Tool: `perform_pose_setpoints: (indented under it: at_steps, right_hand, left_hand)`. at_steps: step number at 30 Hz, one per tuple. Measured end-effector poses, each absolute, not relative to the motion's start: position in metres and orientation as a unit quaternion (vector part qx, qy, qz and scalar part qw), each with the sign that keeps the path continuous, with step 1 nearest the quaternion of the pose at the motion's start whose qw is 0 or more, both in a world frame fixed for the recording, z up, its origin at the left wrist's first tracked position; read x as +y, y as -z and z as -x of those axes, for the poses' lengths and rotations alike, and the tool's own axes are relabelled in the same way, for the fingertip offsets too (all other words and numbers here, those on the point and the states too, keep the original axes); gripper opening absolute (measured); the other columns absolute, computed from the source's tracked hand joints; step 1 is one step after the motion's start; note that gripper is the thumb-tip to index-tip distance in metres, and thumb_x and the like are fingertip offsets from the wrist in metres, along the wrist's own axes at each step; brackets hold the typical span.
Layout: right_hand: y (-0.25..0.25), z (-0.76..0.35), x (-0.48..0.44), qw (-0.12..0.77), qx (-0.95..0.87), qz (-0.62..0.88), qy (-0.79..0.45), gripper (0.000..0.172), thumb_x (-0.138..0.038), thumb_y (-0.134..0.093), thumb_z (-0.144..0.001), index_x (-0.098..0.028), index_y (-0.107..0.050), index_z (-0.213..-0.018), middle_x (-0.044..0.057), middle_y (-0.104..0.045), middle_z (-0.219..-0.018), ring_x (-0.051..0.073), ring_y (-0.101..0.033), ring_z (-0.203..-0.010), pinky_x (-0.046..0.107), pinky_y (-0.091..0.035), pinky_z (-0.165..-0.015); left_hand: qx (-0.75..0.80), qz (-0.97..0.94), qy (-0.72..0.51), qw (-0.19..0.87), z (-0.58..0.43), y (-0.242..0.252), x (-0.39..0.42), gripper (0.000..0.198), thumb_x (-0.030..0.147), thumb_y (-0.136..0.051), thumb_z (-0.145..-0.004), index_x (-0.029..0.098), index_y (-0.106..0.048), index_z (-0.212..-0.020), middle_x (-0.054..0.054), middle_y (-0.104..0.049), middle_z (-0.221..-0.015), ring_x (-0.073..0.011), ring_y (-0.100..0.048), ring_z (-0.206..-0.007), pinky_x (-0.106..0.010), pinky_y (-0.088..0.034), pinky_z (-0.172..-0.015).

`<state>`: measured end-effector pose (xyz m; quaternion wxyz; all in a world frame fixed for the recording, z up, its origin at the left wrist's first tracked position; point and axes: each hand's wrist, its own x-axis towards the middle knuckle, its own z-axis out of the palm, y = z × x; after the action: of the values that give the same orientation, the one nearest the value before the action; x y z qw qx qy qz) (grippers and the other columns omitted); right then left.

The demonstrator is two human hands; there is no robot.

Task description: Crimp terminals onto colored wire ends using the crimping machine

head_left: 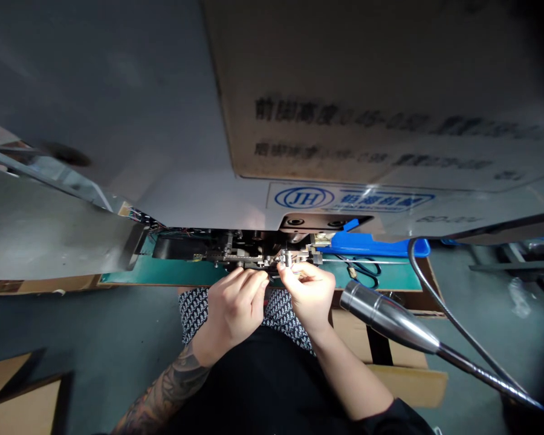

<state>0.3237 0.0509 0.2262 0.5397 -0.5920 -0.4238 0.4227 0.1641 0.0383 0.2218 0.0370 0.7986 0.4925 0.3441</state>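
Both hands are at the front of a metal mechanism (249, 260) under a large grey machine (172, 121). My left hand (238, 299) has its fingers curled together at the near edge of the mechanism; whatever they may hold is hidden. My right hand (309, 293) pinches with thumb and index finger at a small silvery metal part (285, 260), just right of my left fingertips. Whether that part is loose or fixed to the mechanism I cannot tell.
A silver gooseneck lamp (385, 314) points in from the right, close to my right hand. Black-handled scissors (362, 269) lie on the green tabletop (181, 272), near a blue tray (367, 243). Cardboard (403, 383) lies below at right, and a grey panel (49, 223) stands left.
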Motion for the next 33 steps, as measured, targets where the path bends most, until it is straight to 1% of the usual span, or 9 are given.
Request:
perform_pose_setpoints:
  at_steps: [5,14,20,23,25,27,29,31,33]
  right_hand:
    - [-0.228,-0.32,0.052,0.547,-0.41,0.598,-0.418,0.036,-0.039,-0.084,-0.085,-0.017,-0.065,-0.063,-0.005,-0.045,-0.054,0.009,-0.035,-0.051,0.024,-0.032,-0.047]
    - [-0.226,-0.32,0.052,0.544,-0.436,0.585,-0.415,0.034,-0.036,-0.083,-0.088,-0.015,-0.068,-0.065,-0.005,-0.045,-0.053,0.008,-0.033,-0.049,0.023,-0.03,-0.045]
    - [-0.227,-0.322,0.045,0.533,-0.446,0.591,-0.409,0.033,-0.041,-0.083,-0.094,-0.015,-0.076,-0.074,-0.005,-0.051,-0.055,0.009,-0.039,-0.05,0.024,-0.038,-0.047]
    - [-0.216,-0.33,0.038,0.535,-0.491,0.549,-0.414,0.023,-0.037,-0.083,-0.094,-0.019,-0.08,-0.081,-0.002,-0.063,-0.059,0.013,-0.051,-0.051,0.027,-0.047,-0.051]
    - [-0.204,-0.338,0.032,0.536,-0.504,0.501,-0.455,0.014,-0.036,-0.083,-0.094,-0.021,-0.083,-0.095,-0.001,-0.069,-0.065,0.015,-0.057,-0.053,0.029,-0.051,-0.054]
    - [-0.193,-0.347,0.025,0.54,-0.485,0.453,-0.518,0.023,-0.04,-0.081,-0.096,-0.024,-0.082,-0.112,0.0,-0.073,-0.073,0.016,-0.058,-0.054,0.03,-0.052,-0.053]
    - [-0.187,-0.356,0.02,0.544,-0.466,0.42,-0.557,0.031,-0.046,-0.077,-0.099,-0.025,-0.078,-0.121,0.002,-0.076,-0.082,0.016,-0.058,-0.055,0.031,-0.053,-0.053]
    - [-0.186,-0.366,0.016,0.532,-0.491,0.4,-0.562,0.035,-0.048,-0.073,-0.101,-0.025,-0.076,-0.127,0.005,-0.079,-0.095,0.018,-0.062,-0.064,0.033,-0.056,-0.059]
    - [-0.192,-0.373,0.014,0.49,-0.561,0.388,-0.542,0.045,-0.049,-0.073,-0.1,-0.025,-0.072,-0.138,0.009,-0.08,-0.111,0.023,-0.068,-0.082,0.039,-0.06,-0.072]
  left_hand:
    - [0.495,-0.796,-0.346,0.034,-0.165,-0.223,0.038,0.015,0.01,-0.06,-0.106,0.017,-0.072,-0.101,-0.004,-0.08,-0.086,-0.0199,-0.072,-0.074,-0.034,-0.055,-0.067]
    - [0.499,-0.793,-0.347,0.03,-0.163,-0.222,0.038,0.014,0.01,-0.06,-0.105,0.017,-0.072,-0.102,-0.004,-0.079,-0.085,-0.02,-0.073,-0.074,-0.034,-0.055,-0.069]
    - [0.498,-0.791,-0.351,0.059,-0.162,-0.222,0.037,0.014,0.009,-0.062,-0.103,0.016,-0.073,-0.102,-0.005,-0.08,-0.087,-0.0206,-0.071,-0.075,-0.035,-0.054,-0.072]
    - [0.474,-0.785,-0.365,0.163,-0.158,-0.226,0.036,0.015,0.009,-0.063,-0.1,0.017,-0.074,-0.095,-0.007,-0.079,-0.09,-0.021,-0.071,-0.081,-0.035,-0.055,-0.076]
    - [0.463,-0.757,-0.373,0.272,-0.153,-0.23,0.034,0.015,0.01,-0.065,-0.098,0.017,-0.076,-0.09,-0.007,-0.077,-0.091,-0.0187,-0.069,-0.079,-0.033,-0.053,-0.071]
    - [0.46,-0.696,-0.377,0.404,-0.147,-0.233,0.032,0.014,0.012,-0.069,-0.095,0.017,-0.077,-0.084,-0.004,-0.07,-0.086,-0.0145,-0.062,-0.07,-0.028,-0.047,-0.061]
    - [0.452,-0.605,-0.386,0.53,-0.141,-0.233,0.031,0.013,0.015,-0.075,-0.091,0.017,-0.076,-0.078,-0.002,-0.063,-0.081,-0.0121,-0.057,-0.067,-0.025,-0.043,-0.057]
    - [0.436,-0.513,-0.405,0.618,-0.136,-0.231,0.03,0.015,0.017,-0.081,-0.086,0.017,-0.075,-0.073,-0.002,-0.063,-0.081,-0.0129,-0.059,-0.072,-0.024,-0.047,-0.062]
    - [0.423,-0.45,-0.428,0.66,-0.135,-0.226,0.03,0.014,0.018,-0.086,-0.083,0.017,-0.076,-0.073,-0.002,-0.066,-0.082,-0.0142,-0.063,-0.076,-0.025,-0.052,-0.068]
